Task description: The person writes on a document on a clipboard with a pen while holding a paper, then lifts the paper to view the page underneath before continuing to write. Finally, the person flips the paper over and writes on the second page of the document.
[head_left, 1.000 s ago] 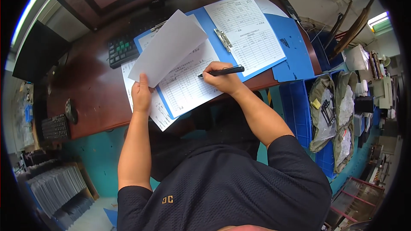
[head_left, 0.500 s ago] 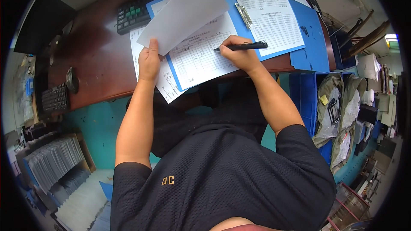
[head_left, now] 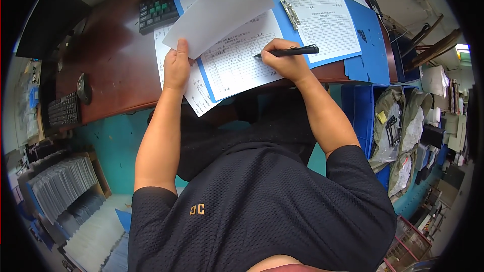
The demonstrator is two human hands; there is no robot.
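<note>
A slim black plastic pen (head_left: pixel 288 51) lies nearly level in the right hand (head_left: pixel 283 60), its tip touching a white printed form sheet (head_left: pixel 237 58) that rests on the open blue folder (head_left: pixel 370 50) near the front edge of the dark reddish-brown wooden desk (head_left: pixel 111 65). The right hand's grip is pressed together around the pen, fingers curled and pinching the barrel near its tip end. The left hand (head_left: pixel 176 65) sits just to the left on the same stack of papers, its thumb and fingers pinching the lower edge of a blank-backed white sheet (head_left: pixel 222 10) that is lifted and folded back toward the far side of the desk, so the form beneath shows. More white sheets stick out under the left hand and overhang the desk's front edge. On the right half of the folder a second printed form (head_left: pixel 320 15) lies under a metal clip (head_left: pixel 291 12). Toward the desk's far edge, just beyond the raised sheet, stands a black calculator with green keys (head_left: pixel 156 12). At the left end of the desk a black computer mouse (head_left: pixel 83 88) lies beside a black keyboard (head_left: pixel 63 111). Right of the desk, blue bins (head_left: pixel 360 111) hold clear plastic bags of parts (head_left: pixel 390 121).
</note>
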